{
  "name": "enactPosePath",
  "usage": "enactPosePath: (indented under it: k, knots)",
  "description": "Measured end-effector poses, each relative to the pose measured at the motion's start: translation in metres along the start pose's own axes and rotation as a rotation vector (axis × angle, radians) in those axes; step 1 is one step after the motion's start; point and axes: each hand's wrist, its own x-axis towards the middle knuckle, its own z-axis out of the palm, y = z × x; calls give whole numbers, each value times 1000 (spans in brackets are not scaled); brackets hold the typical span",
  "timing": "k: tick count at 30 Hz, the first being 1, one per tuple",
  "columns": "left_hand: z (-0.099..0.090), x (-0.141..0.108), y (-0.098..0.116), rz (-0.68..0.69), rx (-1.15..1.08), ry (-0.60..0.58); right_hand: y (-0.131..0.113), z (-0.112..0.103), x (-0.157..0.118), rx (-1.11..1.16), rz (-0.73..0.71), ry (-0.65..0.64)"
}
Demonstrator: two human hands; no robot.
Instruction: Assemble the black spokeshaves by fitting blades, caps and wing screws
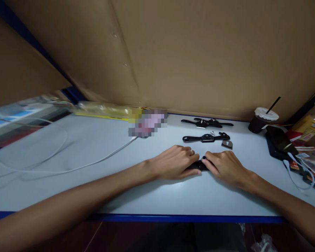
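Both hands meet low over the white table, around a black two-handled tool that they largely cover. My left hand is closed on the tool's left part, a ring on one finger. My right hand pinches at its middle and right part. Just behind lies a similar black tool, with small silver screws, a small black part and a grey metal blade beside it. Farther back, two more black tools lie overlapping near the wall.
A phone with a white cable lies at the back middle, beside a yellow plastic-wrapped item. At the right are a lidded cup with a straw, a black device and packets. Cardboard stands behind the table.
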Motion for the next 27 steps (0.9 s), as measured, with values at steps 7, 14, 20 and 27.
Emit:
enactPosePath:
  k: [7, 14, 20, 27]
  knots:
    - [3, -2, 4, 5, -38, -20, -12, -6, -5, -33, -14, -13]
    - [2, -2, 4, 5, -53, -14, -11, -3, -8, -96, -52, 91]
    - [4, -2, 4, -5, -44, -23, -13, -1, -9, -124, -89, 188]
    - [2, -1, 5, -8, -34, -32, -15, 0, -9, -103, -71, 205]
